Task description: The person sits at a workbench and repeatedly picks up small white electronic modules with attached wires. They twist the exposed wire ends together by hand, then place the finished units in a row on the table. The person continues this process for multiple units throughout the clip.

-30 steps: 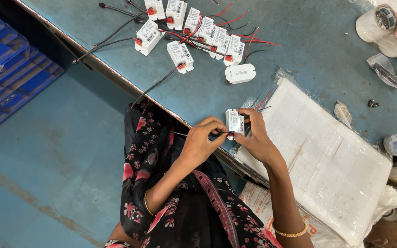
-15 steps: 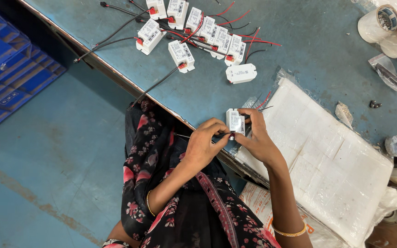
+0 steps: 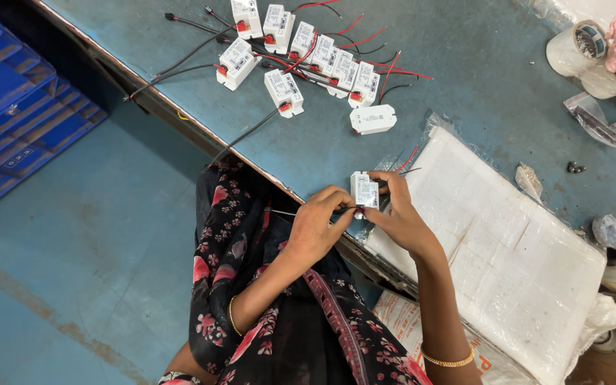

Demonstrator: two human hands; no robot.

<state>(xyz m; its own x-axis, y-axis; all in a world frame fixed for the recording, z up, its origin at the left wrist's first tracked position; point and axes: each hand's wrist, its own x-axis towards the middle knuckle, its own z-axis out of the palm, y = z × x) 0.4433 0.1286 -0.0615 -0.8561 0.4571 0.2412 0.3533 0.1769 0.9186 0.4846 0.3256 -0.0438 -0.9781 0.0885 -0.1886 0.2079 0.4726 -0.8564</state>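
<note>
While the right hand (image 3: 397,217) pinches the small white plastic module (image 3: 365,191) by its sides above the table edge (image 3: 308,196), the left hand (image 3: 319,224) closes on its lower end, and it looks light, rigid, best gripped by its flat faces

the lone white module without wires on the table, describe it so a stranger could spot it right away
On the blue-green table, find the cluster of white wired modules near its far edge. Just toward the person from that cluster lies the lone white module, short of the plastic-wrapped white pack. Unlike its neighbours, it shows no red or black wires.
</note>
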